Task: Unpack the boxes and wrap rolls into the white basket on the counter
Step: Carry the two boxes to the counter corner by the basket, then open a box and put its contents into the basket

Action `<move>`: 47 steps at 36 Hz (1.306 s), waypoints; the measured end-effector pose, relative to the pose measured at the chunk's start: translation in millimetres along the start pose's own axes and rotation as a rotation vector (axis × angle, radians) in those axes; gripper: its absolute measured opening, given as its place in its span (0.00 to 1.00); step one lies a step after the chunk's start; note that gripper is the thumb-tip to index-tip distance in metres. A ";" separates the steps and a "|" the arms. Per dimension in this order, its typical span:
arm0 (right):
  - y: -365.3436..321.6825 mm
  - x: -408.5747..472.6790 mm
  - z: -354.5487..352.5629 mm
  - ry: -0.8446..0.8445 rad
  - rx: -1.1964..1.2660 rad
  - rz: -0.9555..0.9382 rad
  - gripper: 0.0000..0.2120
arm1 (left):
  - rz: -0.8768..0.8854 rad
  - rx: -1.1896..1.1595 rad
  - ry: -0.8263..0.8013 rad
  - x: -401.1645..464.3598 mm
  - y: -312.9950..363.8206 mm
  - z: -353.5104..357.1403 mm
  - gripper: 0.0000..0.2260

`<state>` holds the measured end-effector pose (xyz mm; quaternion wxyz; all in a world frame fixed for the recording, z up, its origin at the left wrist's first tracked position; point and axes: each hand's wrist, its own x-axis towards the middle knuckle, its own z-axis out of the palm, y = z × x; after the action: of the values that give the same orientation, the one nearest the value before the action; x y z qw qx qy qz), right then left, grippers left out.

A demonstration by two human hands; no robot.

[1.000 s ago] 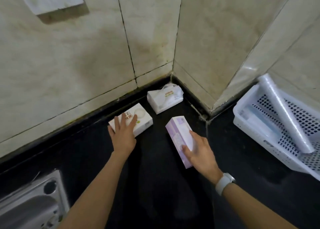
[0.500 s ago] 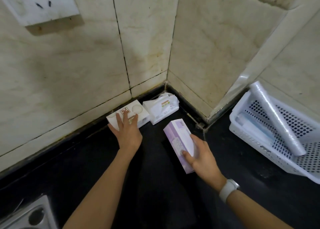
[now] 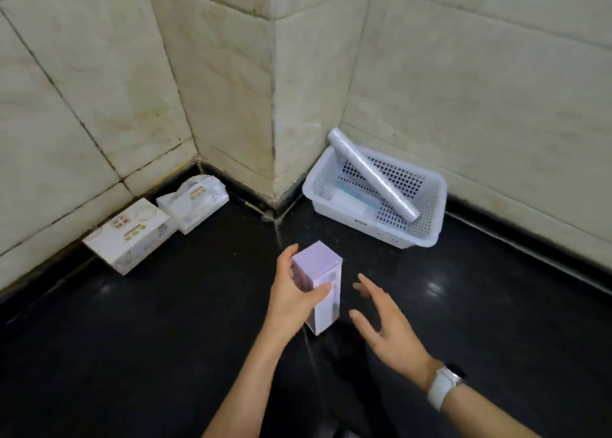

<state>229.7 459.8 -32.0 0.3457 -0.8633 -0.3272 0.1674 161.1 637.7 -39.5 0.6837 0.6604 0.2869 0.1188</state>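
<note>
A purple and white box (image 3: 323, 282) stands on end above the black counter (image 3: 132, 355), and my left hand (image 3: 293, 300) grips it from the left side. Just right of the box, my right hand (image 3: 385, 326) is spread with nothing in it and does not touch the box. The white perforated basket (image 3: 427, 235) sits in the right wall corner. A clear wrap roll (image 3: 372, 179) lies slanted across the basket, one end resting on the rim, and a flat white and blue box (image 3: 351, 197) lies inside.
A white tissue box (image 3: 130, 234) and a soft white tissue pack (image 3: 193, 202) lie against the left wall. A tiled pillar corner (image 3: 273, 106) juts out between them and the basket. A white watch (image 3: 442, 386) is on my right wrist.
The purple box went from my right hand, lying flat, to my left hand, standing on end. My left hand left the white tissue box. The view swung right toward the basket.
</note>
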 end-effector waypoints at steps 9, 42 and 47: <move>36.3 -44.0 -62.7 0.243 0.205 0.031 0.17 | 0.197 0.357 -0.374 -22.9 4.6 75.3 0.31; 81.5 -55.9 -95.8 0.004 -0.067 0.137 0.29 | 0.217 0.642 -0.673 -9.8 -7.5 123.4 0.34; 79.3 -55.3 -96.6 -0.019 -0.283 0.018 0.31 | 0.168 0.615 -0.712 -6.6 -5.7 121.3 0.33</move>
<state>274.7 331.7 -16.5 0.2160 -0.9048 -0.3428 0.1310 221.1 532.4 -48.0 0.5005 0.8525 0.0022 -0.1506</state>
